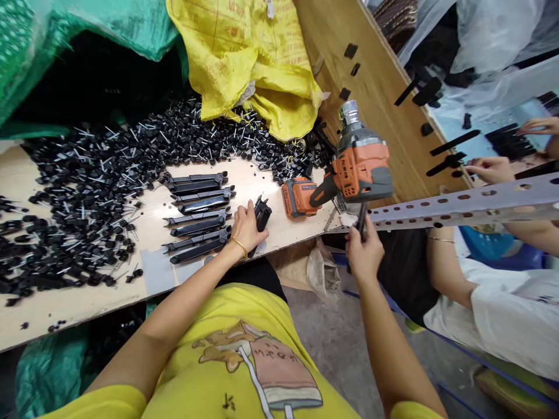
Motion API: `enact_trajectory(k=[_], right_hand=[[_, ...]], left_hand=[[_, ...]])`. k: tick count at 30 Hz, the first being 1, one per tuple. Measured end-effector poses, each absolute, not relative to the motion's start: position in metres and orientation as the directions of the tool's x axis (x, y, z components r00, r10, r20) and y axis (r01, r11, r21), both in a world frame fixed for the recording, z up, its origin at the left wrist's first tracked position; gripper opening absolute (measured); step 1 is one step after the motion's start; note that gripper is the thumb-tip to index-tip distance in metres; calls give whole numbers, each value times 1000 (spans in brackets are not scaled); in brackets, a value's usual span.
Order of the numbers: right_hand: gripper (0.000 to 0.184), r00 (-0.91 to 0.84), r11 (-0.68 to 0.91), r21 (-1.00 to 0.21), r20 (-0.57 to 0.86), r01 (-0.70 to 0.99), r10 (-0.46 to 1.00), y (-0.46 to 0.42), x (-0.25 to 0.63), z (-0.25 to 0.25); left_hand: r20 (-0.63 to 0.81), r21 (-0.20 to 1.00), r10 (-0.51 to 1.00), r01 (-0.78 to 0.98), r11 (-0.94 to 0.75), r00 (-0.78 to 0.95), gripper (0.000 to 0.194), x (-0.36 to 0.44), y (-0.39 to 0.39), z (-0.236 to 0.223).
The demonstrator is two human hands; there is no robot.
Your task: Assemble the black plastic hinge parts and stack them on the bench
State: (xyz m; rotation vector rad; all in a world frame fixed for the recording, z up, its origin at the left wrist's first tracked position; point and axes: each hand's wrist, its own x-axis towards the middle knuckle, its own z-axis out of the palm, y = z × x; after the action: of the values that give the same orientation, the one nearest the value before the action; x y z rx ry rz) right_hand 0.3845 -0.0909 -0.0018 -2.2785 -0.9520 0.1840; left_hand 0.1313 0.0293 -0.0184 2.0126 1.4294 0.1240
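My left hand (248, 228), with a gold bracelet at the wrist, is closed round the lower part of a short black plastic piece (262, 213) at the table's front edge. Just left of it lie several long black plastic parts (201, 224) in a stacked row. My right hand (365, 247) grips a slim black bar-shaped part (361, 220) beyond the front edge, just below the power tool's head. The orange and black cordless impact wrench (358, 169) lies on its side, its silver socket pointing away from me. A coil spring (329, 220) rests beside its battery.
A heap of small black pieces with metal pins (109, 169) covers the table's back and left. Behind it are a green sack (131, 26) and a yellow sack (248, 52). A wooden board (375, 99) and perforated metal rail (463, 201) border the right, where another person's hands (491, 169) work.
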Motion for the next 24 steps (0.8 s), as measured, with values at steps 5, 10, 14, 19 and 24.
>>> enact_trajectory(k=[5,10,14,19,24], right_hand=[[41,656,-494,-472,285,730,699,-58,399,-5],[34,435,-343,-703,-53,623,899,-83,331,33],[33,42,-77,-683,-67,727,997,-68,256,32],[35,-170,83,-568,-101,818,980,-35,191,17],[39,-442,286,-625,-107,727,891,13,169,25]], left_hand=[[-372,652,834,754,-76,406,69,115,22,2],[-363,702,823,709,-66,436,69,98,10,16],[-343,662,828,739,-122,443,78,88,-13,22],[-301,531,930,847,-19,210,75,58,-35,24],[-230,758,973,628,175,6,67,10,-52,21]])
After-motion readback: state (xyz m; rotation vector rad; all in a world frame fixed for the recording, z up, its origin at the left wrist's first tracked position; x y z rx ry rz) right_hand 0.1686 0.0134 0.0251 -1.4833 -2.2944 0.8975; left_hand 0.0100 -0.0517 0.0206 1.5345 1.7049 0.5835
